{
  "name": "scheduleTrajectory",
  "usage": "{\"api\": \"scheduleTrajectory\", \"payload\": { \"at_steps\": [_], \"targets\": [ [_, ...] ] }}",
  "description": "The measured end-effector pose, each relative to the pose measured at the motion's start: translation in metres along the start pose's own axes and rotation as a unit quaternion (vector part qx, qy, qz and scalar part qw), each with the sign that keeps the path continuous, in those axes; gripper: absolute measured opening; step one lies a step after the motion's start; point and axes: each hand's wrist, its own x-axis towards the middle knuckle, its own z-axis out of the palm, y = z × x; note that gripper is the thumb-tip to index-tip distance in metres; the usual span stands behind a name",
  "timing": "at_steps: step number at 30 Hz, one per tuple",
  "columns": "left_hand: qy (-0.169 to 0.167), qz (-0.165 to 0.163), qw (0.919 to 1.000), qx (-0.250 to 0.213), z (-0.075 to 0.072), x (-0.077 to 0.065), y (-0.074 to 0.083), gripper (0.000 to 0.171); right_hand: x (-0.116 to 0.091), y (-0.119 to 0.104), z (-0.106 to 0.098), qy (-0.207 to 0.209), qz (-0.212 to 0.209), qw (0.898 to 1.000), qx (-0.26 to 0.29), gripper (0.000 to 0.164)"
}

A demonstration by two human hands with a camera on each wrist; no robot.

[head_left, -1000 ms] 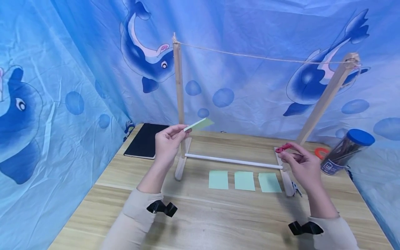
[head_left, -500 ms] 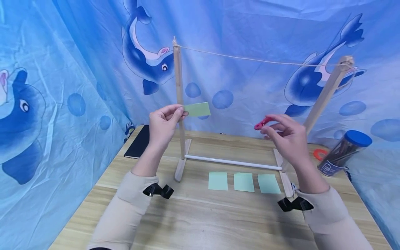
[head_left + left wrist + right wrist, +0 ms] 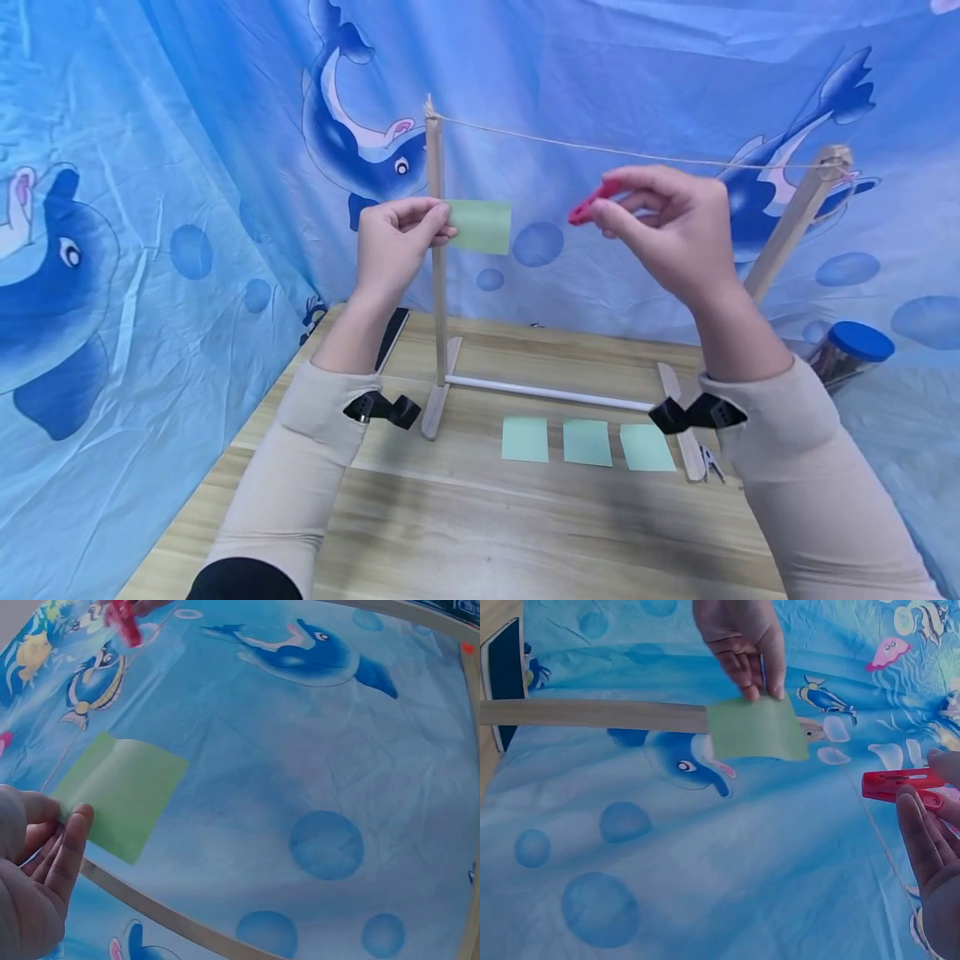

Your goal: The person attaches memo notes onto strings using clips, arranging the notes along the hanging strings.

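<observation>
My left hand [image 3: 401,242] pinches a green sticky note [image 3: 483,227] by its left edge, in front of the left wooden post [image 3: 436,292]. In the left wrist view the note [image 3: 124,796] lies between thumb and fingertips. My right hand [image 3: 667,225] pinches a red clothespin [image 3: 592,202] to the right of the note. The right wrist view shows the clothespin [image 3: 900,785] between thumb and fingers, its tip towards the note. Above both hands a thin string [image 3: 570,143] runs between the tops of the two posts.
Several-part wooden stand has a white rod [image 3: 547,389] low across it. Three green notes [image 3: 587,442] lie on the table [image 3: 480,533]. A clothespin [image 3: 711,463] lies by the right foot. A blue-lidded jar [image 3: 858,342] stands at right, a black notebook [image 3: 392,337] at left.
Both hands have risen towards the string. The right hand has moved left with the red clothespin, closer to the green note, which now faces the head camera more flatly.
</observation>
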Motion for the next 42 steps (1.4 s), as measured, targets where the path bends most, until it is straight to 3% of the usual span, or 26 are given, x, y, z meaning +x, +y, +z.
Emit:
{"api": "scheduleTrajectory", "payload": {
  "at_steps": [3, 9, 13, 19, 26, 33, 42],
  "targets": [
    [-0.002, 0.0, 1.0, 0.004, 0.0, 0.008, 0.004, 0.021, 0.022, -0.006, 0.004, -0.004, 0.012, 1.0, -0.007, 0.019],
    [-0.004, -0.009, 0.9967, 0.08, 0.001, 0.019, 0.01, 0.024, 0.057, -0.012, 0.012, 0.001, 0.001, 0.999, -0.051, 0.02],
    [-0.014, 0.003, 0.9926, 0.12, 0.0, 0.025, 0.017, 0.026, 0.079, -0.015, 0.018, -0.007, 0.003, 0.996, -0.093, 0.023],
    [-0.021, 0.016, 0.9899, 0.139, 0.0, 0.033, 0.027, 0.025, 0.105, -0.018, 0.03, -0.028, 0.025, 0.989, -0.141, 0.027],
    [-0.023, -0.002, 0.9901, 0.138, 0.004, 0.039, 0.035, 0.026, 0.125, -0.021, 0.042, -0.065, 0.056, 0.98, -0.179, 0.027],
    [-0.014, -0.005, 0.9917, 0.128, 0.006, 0.041, 0.031, 0.026, 0.135, -0.017, 0.045, -0.073, 0.123, 0.978, -0.154, 0.028],
    [-0.019, 0.004, 0.9901, 0.139, 0.013, 0.041, 0.034, 0.027, 0.138, -0.011, 0.048, -0.109, 0.123, 0.978, -0.126, 0.028]
  ]
}}
